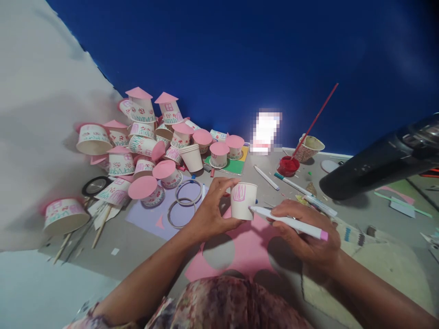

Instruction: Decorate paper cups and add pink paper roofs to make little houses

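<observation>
My left hand (211, 208) grips a white paper cup (244, 208) between thumb and fingers, upside down or upright I cannot tell. Pink-purple scribbled lines mark the cup's upper side. In my right hand (305, 233) is a white marker (291, 221) with a pink end, its tip at or very near the cup's right side. Below both hands lies a pink paper sheet (247, 249) with round holes cut out of it. Several decorated cups with pink paper roofs (139, 187) are heaped to the left.
Behind stand stacked plain cups (191, 157) and a small red paint pot (288, 167) with a long stick. Loose markers (266, 177) lie on the grey table. A big dark cylinder (370, 160) slants in from the right. Two rings (188, 192) rest on purple paper (144, 218).
</observation>
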A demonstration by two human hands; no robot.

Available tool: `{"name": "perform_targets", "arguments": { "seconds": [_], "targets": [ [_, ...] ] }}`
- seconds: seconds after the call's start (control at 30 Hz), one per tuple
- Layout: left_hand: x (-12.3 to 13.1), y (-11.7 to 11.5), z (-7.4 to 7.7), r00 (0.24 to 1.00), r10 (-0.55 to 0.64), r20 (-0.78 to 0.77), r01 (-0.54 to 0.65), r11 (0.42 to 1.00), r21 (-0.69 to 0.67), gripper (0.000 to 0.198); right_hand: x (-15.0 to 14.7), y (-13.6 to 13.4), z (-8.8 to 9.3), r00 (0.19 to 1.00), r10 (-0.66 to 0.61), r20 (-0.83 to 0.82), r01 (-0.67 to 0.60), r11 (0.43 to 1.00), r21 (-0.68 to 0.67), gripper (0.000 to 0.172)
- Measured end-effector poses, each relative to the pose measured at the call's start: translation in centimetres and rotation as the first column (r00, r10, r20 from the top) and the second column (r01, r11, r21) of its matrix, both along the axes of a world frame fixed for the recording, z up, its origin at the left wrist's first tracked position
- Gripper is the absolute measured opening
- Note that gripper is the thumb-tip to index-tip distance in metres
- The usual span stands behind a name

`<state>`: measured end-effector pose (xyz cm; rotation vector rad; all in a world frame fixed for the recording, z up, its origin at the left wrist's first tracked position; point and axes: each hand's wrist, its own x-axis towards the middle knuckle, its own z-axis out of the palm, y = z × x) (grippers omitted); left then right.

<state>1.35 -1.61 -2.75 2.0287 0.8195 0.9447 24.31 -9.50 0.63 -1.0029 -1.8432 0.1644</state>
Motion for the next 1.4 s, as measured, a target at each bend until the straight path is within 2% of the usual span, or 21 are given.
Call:
{"name": "perform_targets", "arguments": {
  "seconds": [0.2, 0.6, 1.13, 1.4],
  "targets": [
    [0.01, 0.03, -0.02, 1.000, -0.001, -0.002, 0.001, 1.000, 0.003, 0.079, 0.10, 0.09, -0.38, 1.000, -0.008, -0.003, 0.008, 1.000, 0.008, 0.016],
    [0.19, -0.09, 0.16, 0.999, 0.005, 0.035, -0.003, 0.998, -0.068, 0.076, 0.12, 0.31, -0.04, 1.000, 0.019, 0.015, -0.019, 1.000, 0.015, 0.012],
    [0.13, -0.03, 0.03, 0.998, 0.009, 0.057, -0.004, 0.996, -0.084, 0.075, 0.04, 0.09, 0.18, 0.999, 0.053, -0.002, -0.053, 0.998, 0.044, 0.005],
    [0.08, 0.00, -0.07, 0.999, -0.005, 0.051, 0.009, 0.996, -0.087, 0.078, 0.14, 0.29, -0.16, 0.999, 0.028, -0.030, -0.025, 0.995, 0.094, 0.009]
  ]
}}
